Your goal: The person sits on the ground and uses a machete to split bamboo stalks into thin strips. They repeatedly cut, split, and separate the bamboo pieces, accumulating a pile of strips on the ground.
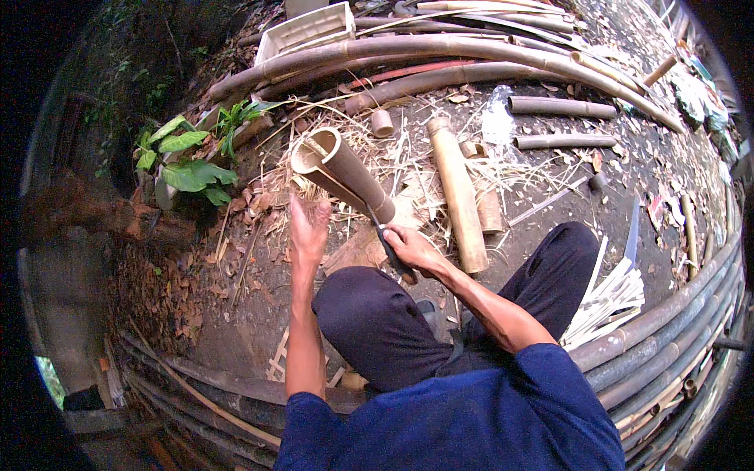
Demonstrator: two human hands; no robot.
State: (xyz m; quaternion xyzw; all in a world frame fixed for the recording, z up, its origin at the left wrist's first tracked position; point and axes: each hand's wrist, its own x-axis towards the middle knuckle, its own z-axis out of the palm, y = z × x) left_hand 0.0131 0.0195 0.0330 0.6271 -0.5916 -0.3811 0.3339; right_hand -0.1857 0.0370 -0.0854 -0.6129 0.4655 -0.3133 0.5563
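A thick brown bamboo section [360, 174] stands tilted on the ground in front of me, its hollow end facing up and left. A long split runs down its side. My right hand [410, 246] is closed round the dark handle of a knife [400, 269], whose blade meets the split near the section's lower end. Beside the upper end, apart from the bamboo, my left hand [309, 229] is open and holds nothing. A pale, peeled bamboo tube [455, 192] lies to the right of the knife hand.
Long bamboo poles [471, 51] lie across the far side, near a white plastic crate [308, 33]. Shavings [416, 149] cover the ground. At right are white strips [609, 302], a saw blade [633, 228] and stacked poles [667, 334]. A leafy plant [188, 174] grows at left.
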